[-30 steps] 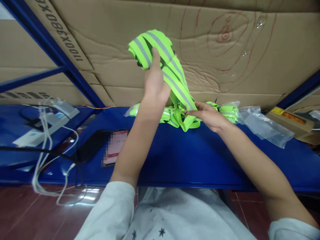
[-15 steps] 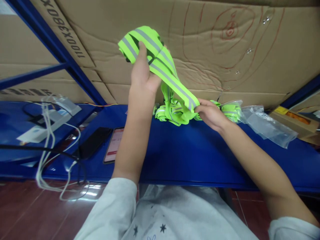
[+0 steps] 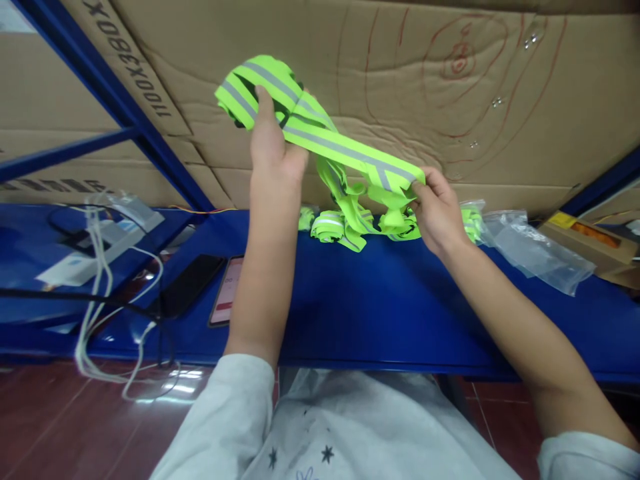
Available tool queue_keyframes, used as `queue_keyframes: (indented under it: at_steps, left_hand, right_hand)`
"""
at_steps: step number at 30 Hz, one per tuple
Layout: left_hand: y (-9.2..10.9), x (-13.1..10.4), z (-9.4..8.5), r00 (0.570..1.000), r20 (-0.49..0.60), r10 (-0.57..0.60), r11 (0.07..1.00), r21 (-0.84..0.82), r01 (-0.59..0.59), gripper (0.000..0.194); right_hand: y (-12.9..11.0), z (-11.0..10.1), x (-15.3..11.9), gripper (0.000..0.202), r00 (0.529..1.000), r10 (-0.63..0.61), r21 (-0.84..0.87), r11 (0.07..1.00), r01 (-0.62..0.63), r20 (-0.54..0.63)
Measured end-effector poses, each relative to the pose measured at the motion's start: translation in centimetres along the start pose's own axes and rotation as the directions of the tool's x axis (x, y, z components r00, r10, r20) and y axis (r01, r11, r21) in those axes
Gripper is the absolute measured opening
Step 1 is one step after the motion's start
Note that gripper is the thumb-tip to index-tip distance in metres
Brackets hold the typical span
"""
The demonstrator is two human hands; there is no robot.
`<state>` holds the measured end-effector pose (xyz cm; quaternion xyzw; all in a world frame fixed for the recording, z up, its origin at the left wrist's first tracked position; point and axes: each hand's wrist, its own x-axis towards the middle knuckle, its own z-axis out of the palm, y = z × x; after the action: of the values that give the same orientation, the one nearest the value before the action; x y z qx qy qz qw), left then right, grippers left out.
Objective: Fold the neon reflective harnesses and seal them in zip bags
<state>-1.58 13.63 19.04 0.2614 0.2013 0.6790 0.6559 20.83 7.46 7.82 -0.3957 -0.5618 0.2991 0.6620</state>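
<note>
A neon-green reflective strap (image 3: 345, 152) with a grey stripe is stretched between both hands above the blue shelf (image 3: 380, 313). My left hand (image 3: 273, 150) is raised and grips the folded, looped end of the strap. My right hand (image 3: 440, 210) pinches the other end, lower and to the right. More of the same green strapping (image 3: 345, 230) hangs down from the stretched part and lies bunched on the shelf between my hands.
A clear plastic bag (image 3: 537, 250) lies right of my right hand, a cardboard box (image 3: 587, 243) beyond it. Two phones (image 3: 207, 290) rest on the shelf at left, beside white cables (image 3: 100, 267) and a power strip. Cardboard sheets (image 3: 450, 87) form the back wall.
My left hand moved left and my right hand rose up and right, pulling the strap from hanging slack into a taut, nearly level line.
</note>
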Motion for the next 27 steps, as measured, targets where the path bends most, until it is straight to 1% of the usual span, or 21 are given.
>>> queue_keyframes:
  at_steps: [3,6,10,12,13,15,18,20,22,25,27]
  left_hand:
    - [0.0,0.3,-0.3,0.997,0.038,0.074,0.996,-0.051,-0.072,0.04]
    - [0.2,0.9,-0.9,0.997,0.059,0.05,0.999,-0.019,-0.049,0.041]
    - [0.4,1.4,-1.3,0.996,0.09,0.025,0.999,-0.037,-0.022,0.041]
    - [0.3,1.5,-1.4,0.995,0.101,0.012,0.998,-0.058,-0.006,0.039]
    - [0.2,1.6,-1.4,0.994,0.105,0.007,0.998,-0.068,0.0,0.039]
    - [0.2,1.7,-1.4,0.994,0.104,0.013,0.996,-0.084,-0.005,0.038]
    - [0.3,1.8,-1.6,0.994,0.107,0.035,0.996,-0.081,-0.026,0.038]
    - [0.5,1.8,-1.7,0.993,0.107,0.039,0.998,-0.051,-0.034,0.044]
    - [0.7,1.8,-1.7,0.996,0.09,0.02,1.0,-0.018,-0.018,0.049]
    - [0.9,2.0,-1.9,0.997,0.071,-0.006,1.0,-0.02,0.008,0.043]
    - [0.8,2.2,-2.1,0.997,0.072,-0.006,0.999,-0.042,0.009,0.039]
  right_hand:
    - [0.4,-0.2,0.2,0.022,0.999,0.003,0.016,1.0,-0.004,0.048]
    - [0.7,-0.4,0.3,0.027,0.997,-0.023,-0.04,0.999,0.026,0.069]
    - [0.4,-0.6,0.2,0.028,0.991,-0.128,-0.164,0.979,0.119,-0.046]
    - [-0.1,-0.5,0.0,0.026,0.983,-0.15,-0.18,0.975,0.129,-0.108]
    - [-0.4,-0.4,-0.1,0.025,0.983,-0.136,-0.158,0.981,0.116,-0.127]
    - [-1.1,-0.3,-0.2,0.026,0.99,-0.063,-0.074,0.996,0.054,-0.127]
    - [-2.1,-0.4,-0.1,0.033,0.996,0.089,0.042,0.995,-0.087,-0.033]
    - [-2.5,-0.8,0.2,0.037,0.989,0.148,0.061,0.987,-0.149,0.026]
    - [-2.8,-1.4,0.5,0.043,0.981,0.177,0.05,0.982,-0.181,0.079]
    - [-2.8,-2.4,0.8,0.056,0.967,0.188,0.037,0.98,-0.197,0.175]
    - [-2.5,-2.7,0.8,0.054,0.952,0.186,0.048,0.978,-0.203,0.241]
